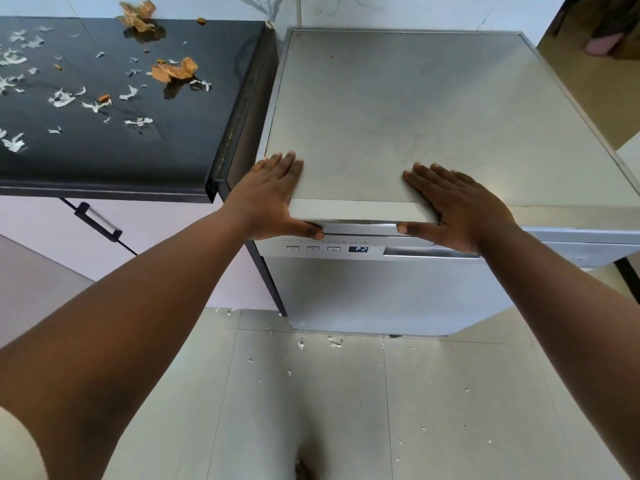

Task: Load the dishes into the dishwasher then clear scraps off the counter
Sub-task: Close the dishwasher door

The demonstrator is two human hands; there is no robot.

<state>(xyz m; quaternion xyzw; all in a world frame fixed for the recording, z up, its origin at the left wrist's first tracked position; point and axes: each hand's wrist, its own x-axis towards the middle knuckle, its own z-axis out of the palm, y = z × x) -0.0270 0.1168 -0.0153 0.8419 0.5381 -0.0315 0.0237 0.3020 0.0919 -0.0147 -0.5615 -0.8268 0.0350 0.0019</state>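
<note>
We stood before the dishwasher (398, 289), with the bench (121, 161) adjoining it on the left. Scraps (173, 71) lay scattered on the bench and on the floor (450, 410) in front. Our left hand (273, 195) and right hand (453, 206) rested on the dishwasher's top front edge, above the control panel (325, 249).

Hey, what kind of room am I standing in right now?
Most likely a home kitchen: a freestanding dishwasher with a lit display stands beside a dark counter strewn with food scraps.

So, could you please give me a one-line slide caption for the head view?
Both hands, left and right, flat on the shut dishwasher; scraps litter the counter.
</note>
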